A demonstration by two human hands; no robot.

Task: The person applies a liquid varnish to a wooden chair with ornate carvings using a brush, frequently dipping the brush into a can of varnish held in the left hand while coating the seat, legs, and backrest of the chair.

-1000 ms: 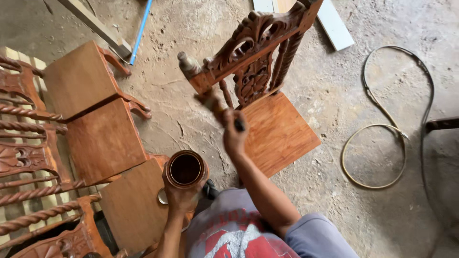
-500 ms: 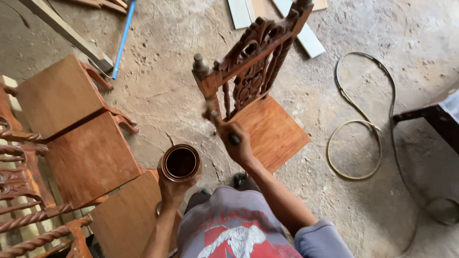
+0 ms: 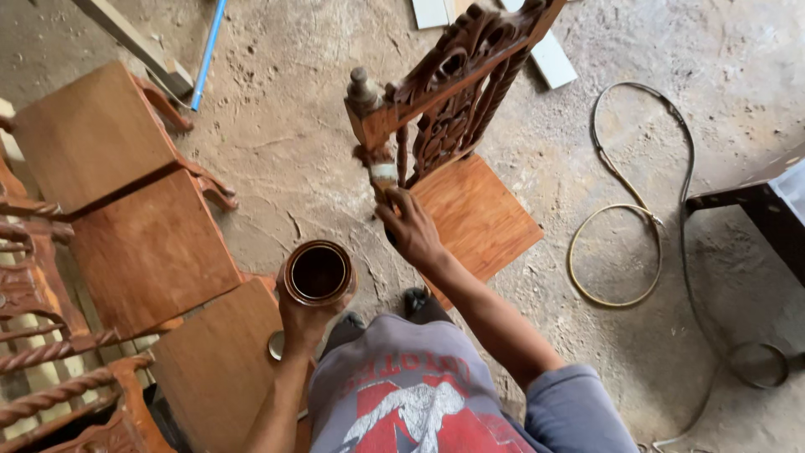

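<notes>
Head view, looking straight down: the right hand (image 3: pixel 412 231), at centre frame, is closed around the handle of a small paintbrush with a pale ferrule (image 3: pixel 383 174), its bristles pressed to the near post of a carved reddish-brown wooden chair (image 3: pixel 457 109); the post rises toward the camera, topped with a rounded finial (image 3: pixel 362 84) in the upper middle of the frame, so its long axis runs nearly up the line of sight; the brush meets it just below the top rail, directly ahead of the knuckles. The chair's flat orange-brown seat (image 3: pixel 478 220) lies to the right of that hand, partly under the forearm.

The left hand (image 3: pixel 306 323), lower and left of centre, is wrapped from below around a round tin of dark brown liquid (image 3: pixel 319 273) — open-topped, held level, well apart from the chair post. The right hand is plainly the nearer one to the carved back; the tin sits down and left of the brush.

Along the left edge stands a row of similar wooden chairs with square seats (image 3: pixel 151 252); at right a coiled yellowish hose (image 3: pixel 612 252) lies on the rough concrete floor (image 3: pixel 277 168) — beyond it, a dark table corner (image 3: pixel 755 205).
</notes>
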